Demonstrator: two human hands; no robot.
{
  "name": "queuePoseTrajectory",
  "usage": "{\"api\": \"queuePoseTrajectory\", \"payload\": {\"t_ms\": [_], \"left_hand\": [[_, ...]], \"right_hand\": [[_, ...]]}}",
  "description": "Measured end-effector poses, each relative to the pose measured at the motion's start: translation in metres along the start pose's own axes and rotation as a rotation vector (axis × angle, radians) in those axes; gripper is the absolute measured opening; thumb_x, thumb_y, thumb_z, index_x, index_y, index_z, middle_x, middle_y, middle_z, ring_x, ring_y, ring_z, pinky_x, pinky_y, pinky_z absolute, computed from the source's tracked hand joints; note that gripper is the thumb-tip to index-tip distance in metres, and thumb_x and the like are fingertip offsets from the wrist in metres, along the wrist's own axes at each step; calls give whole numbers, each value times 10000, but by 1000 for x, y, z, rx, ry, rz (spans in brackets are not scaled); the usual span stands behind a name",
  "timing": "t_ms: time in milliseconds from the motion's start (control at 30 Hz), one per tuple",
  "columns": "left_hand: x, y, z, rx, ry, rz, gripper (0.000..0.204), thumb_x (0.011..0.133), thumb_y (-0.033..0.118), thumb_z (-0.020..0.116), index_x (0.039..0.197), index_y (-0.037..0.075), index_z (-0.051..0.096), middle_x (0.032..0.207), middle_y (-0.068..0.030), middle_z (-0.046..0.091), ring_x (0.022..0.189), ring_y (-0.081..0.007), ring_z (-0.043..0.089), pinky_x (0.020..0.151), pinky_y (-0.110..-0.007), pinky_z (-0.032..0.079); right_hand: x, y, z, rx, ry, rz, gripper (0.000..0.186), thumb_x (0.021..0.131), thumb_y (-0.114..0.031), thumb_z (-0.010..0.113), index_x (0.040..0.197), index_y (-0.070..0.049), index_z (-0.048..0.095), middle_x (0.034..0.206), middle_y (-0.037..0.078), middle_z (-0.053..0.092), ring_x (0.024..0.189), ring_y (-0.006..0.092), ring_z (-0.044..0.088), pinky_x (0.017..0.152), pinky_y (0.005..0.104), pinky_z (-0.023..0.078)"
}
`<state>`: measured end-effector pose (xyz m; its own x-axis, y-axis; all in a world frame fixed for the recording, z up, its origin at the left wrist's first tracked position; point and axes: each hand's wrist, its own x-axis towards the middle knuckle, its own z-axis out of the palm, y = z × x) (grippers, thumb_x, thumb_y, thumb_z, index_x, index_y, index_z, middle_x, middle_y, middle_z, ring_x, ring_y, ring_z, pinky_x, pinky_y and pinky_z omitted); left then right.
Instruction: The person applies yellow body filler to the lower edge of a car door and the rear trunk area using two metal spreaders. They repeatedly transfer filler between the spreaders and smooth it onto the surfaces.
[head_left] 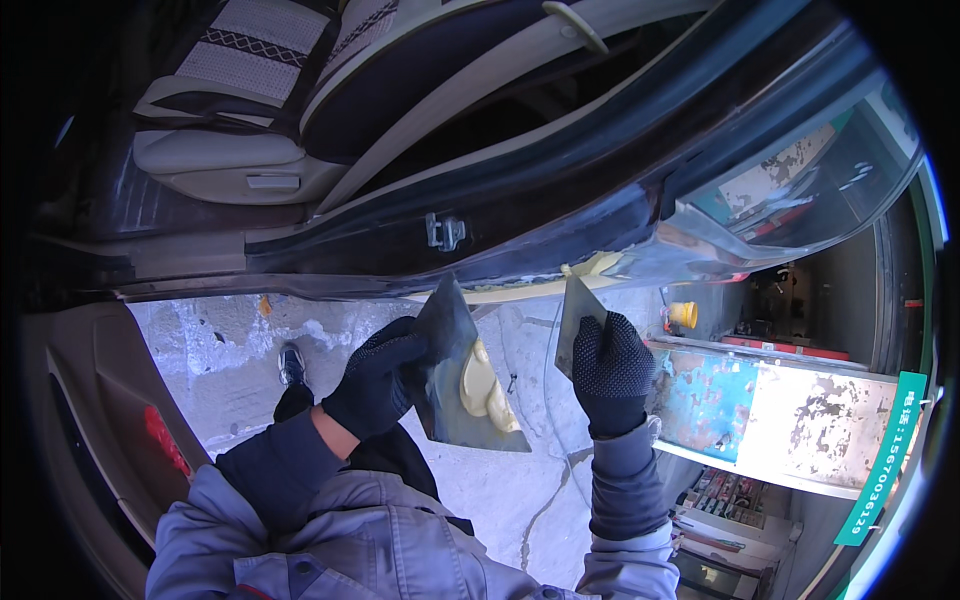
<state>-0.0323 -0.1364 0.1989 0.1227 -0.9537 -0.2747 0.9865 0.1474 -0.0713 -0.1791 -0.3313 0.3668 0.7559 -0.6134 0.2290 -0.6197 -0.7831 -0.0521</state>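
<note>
My left hand (378, 378), in a black dotted glove, is closed on the edge of a flat grey mixing board (445, 375). A thick lump of pale yellow body filler (483, 385) lies on that board. In my gloved right hand (612, 372) is a thin metal putty spreader (578, 322), its upper tip close to the car's body edge. Yellow filler (600, 265) is smeared along the car's dark body panel (560, 235) just above the spreader. Whether the tip touches the panel I cannot tell.
The car's doorway shows a metal door latch (445, 232) and a beige seat (220, 150). An opened door panel (110, 390) stands at left. A worn blue and white bench (780, 410) and a yellow bucket (683, 314) are at right. Cracked concrete (540, 480) lies below.
</note>
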Motion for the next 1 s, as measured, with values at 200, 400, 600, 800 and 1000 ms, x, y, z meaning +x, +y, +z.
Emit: {"api": "queuePoseTrajectory", "payload": {"t_ms": [200, 400, 600, 800, 1000], "left_hand": [[21, 8, -5, 47, 6, 121, 282, 984, 174, 631, 1239, 53, 620, 1178, -72, 649, 1141, -190, 594, 1015, -345, 463], [48, 18, 9, 31, -147, 188, 243, 1023, 152, 612, 1257, 85, 613, 1219, -79, 643, 1170, -208, 603, 1012, -336, 488], [55, 26, 22, -65, -180, 207, 213, 1034, 127, 579, 1242, 88, 611, 1197, -92, 651, 1142, -217, 624, 989, -345, 518], [53, 20, 22, -238, -250, 10, 215, 1038, 106, 553, 1246, 74, 598, 1204, -97, 652, 1109, -214, 653, 957, -358, 555], [40, -17, 28, -181, -307, -228, 239, 1050, 120, 528, 1269, 36, 573, 1173, -98, 646, 1042, -188, 670, 908, -340, 579]], "right_hand": [[-15, -20, -12, 324, 15, 9, 92, 931, -54, 669, 983, 12, 706, 835, 163, 692, 718, 280, 697, 643, 354, 537], [-35, -44, -39, 290, -80, -238, 282, 806, -19, 735, 1087, -2, 731, 864, 152, 708, 732, 313, 680, 643, 401, 543], [-33, -36, -56, 55, -150, -385, 273, 782, -76, 744, 1055, -67, 747, 839, 102, 708, 701, 299, 660, 603, 407, 522], [-32, -20, -44, 632, -144, 315, 150, 886, -126, 690, 960, 3, 714, 856, 125, 671, 759, 219, 649, 684, 349, 506], [-28, -30, -1, 1606, -446, 807, 420, 912, -100, 575, 1292, 77, 584, 1109, 110, 689, 996, 165, 637, 925, 299, 496]]}}
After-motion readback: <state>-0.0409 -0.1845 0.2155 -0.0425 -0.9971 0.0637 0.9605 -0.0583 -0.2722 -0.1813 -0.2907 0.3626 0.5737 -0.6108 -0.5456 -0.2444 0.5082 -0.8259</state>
